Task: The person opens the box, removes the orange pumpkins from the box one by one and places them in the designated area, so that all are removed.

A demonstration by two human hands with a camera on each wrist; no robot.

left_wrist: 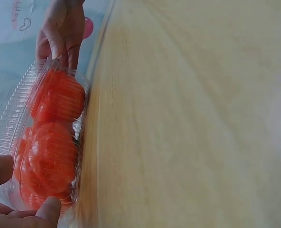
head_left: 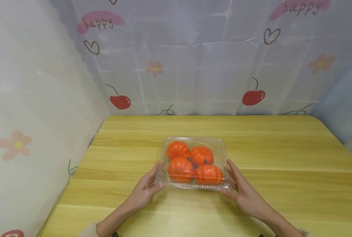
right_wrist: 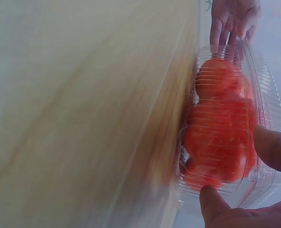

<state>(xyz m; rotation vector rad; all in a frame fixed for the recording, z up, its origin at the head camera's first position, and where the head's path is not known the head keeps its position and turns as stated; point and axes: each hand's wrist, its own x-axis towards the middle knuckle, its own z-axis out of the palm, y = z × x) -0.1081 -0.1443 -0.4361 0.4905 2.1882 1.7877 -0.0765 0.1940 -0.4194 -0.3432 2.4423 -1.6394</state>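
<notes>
A clear plastic clamshell box (head_left: 220, 152) is held between both hands in front of me, its lid closed. Inside lie several small orange pumpkins (head_left: 180, 167), seen through the plastic. My left hand (head_left: 142, 191) grips the box's left side, the thumb at the near left corner. On the opposite side my right hand (head_left: 247, 196) holds it the same way, thumb near the front right corner. In the left wrist view, the left thumb (left_wrist: 0, 170) lies along the lid edge and a fingertip presses low on the side wall. Whether the box touches the table cannot be told.
The box is over a light wooden table (head_left: 282, 148) with rounded far corners. Behind it hangs a pale curtain (head_left: 193, 75) printed with cherries, hearts and flowers. A similar white sheet (head_left: 39, 98) runs along the table's left edge.
</notes>
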